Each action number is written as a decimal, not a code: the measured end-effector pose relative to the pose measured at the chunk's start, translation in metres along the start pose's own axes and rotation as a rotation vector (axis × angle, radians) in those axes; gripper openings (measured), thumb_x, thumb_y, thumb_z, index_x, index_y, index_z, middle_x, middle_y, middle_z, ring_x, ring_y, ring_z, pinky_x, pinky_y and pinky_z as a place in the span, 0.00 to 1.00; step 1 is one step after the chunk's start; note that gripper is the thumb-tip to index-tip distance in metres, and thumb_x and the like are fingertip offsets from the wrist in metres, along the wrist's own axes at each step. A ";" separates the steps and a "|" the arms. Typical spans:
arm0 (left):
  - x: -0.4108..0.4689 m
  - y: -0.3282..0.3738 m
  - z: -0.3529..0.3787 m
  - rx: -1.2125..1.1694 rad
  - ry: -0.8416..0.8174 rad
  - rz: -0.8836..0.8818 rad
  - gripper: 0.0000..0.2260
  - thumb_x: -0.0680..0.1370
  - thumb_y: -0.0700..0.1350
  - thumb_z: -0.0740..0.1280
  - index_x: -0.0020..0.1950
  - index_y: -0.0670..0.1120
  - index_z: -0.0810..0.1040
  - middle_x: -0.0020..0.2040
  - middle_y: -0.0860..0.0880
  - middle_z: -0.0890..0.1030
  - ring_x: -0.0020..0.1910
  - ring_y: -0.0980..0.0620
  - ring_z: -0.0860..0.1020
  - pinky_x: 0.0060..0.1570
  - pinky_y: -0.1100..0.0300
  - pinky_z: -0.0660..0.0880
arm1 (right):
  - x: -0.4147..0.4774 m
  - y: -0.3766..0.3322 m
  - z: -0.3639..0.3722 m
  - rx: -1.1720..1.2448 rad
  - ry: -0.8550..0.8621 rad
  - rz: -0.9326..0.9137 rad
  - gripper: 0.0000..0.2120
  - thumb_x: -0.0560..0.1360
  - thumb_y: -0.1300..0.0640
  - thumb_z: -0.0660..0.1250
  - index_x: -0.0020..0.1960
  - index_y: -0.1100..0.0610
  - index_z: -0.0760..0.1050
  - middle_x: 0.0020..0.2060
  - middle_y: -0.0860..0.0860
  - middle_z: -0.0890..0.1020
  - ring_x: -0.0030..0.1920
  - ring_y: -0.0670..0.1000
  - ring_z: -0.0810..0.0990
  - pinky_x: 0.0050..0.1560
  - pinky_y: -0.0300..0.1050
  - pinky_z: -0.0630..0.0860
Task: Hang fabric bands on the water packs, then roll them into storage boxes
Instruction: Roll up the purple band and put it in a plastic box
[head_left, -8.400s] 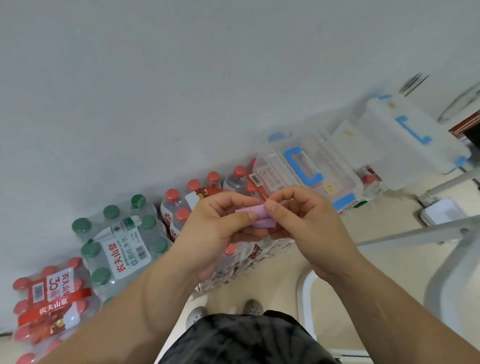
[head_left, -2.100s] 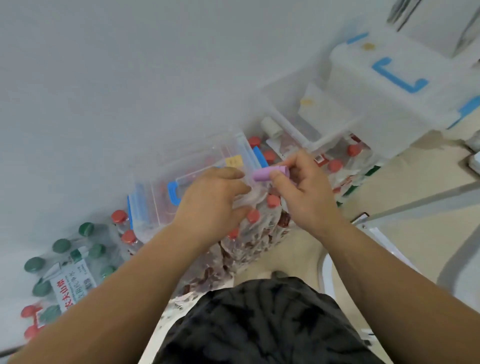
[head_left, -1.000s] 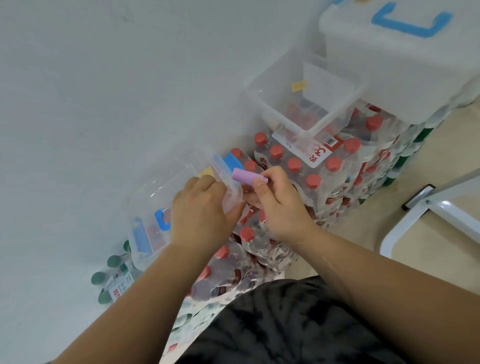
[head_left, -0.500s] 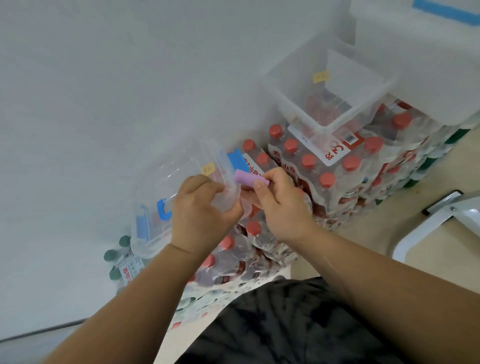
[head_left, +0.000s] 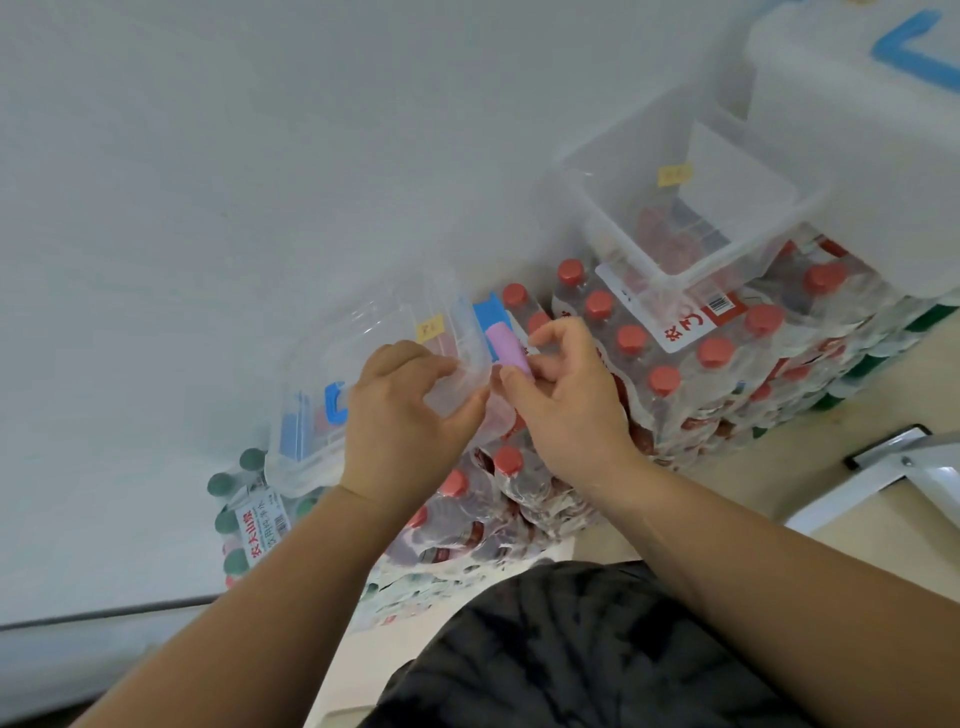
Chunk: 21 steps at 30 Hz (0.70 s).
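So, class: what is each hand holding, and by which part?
Left hand grips the clear box by its rim; right hand pinches the purple roll at its lower end.

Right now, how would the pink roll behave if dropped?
Probably light and soft: the pink roll is small wound fabric. Cylindrical, so it may roll inside the clear box; nothing visibly fastens it, so it could loosen.

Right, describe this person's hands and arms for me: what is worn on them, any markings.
The left hand and right hand are bare: no gloves, rings, watch or bracelet show. The left forearm and right forearm are bare too, with no sleeve in view. The only clothing seen is a dark garment, mottled black and grey, at the bottom.
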<state>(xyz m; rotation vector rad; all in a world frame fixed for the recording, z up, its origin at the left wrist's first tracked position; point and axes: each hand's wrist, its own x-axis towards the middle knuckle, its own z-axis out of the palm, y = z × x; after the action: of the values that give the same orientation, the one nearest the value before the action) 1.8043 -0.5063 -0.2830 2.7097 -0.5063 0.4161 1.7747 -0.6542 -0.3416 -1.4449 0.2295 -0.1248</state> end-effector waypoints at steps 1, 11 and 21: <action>0.000 0.000 0.000 -0.012 0.012 -0.010 0.12 0.68 0.47 0.80 0.44 0.40 0.85 0.38 0.47 0.81 0.38 0.51 0.77 0.43 0.68 0.70 | 0.000 -0.001 0.001 -0.036 -0.008 -0.033 0.12 0.79 0.58 0.70 0.52 0.47 0.68 0.39 0.59 0.83 0.31 0.51 0.77 0.32 0.43 0.73; 0.002 0.006 -0.005 -0.082 0.048 -0.063 0.11 0.67 0.46 0.81 0.41 0.42 0.85 0.35 0.50 0.79 0.34 0.54 0.74 0.36 0.69 0.70 | -0.003 0.008 0.009 0.036 0.010 -0.087 0.09 0.77 0.61 0.74 0.49 0.49 0.76 0.45 0.47 0.85 0.45 0.46 0.86 0.48 0.46 0.84; 0.003 0.014 -0.004 -0.116 0.088 -0.094 0.09 0.63 0.44 0.79 0.38 0.43 0.84 0.34 0.53 0.76 0.33 0.58 0.71 0.37 0.75 0.67 | -0.002 0.007 0.013 0.018 0.082 -0.129 0.15 0.71 0.63 0.78 0.46 0.49 0.75 0.41 0.47 0.82 0.44 0.55 0.83 0.47 0.55 0.83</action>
<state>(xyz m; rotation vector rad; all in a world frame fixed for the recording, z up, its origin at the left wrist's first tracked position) 1.8008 -0.5181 -0.2739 2.5787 -0.3660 0.4637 1.7753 -0.6404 -0.3471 -1.4378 0.2017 -0.2908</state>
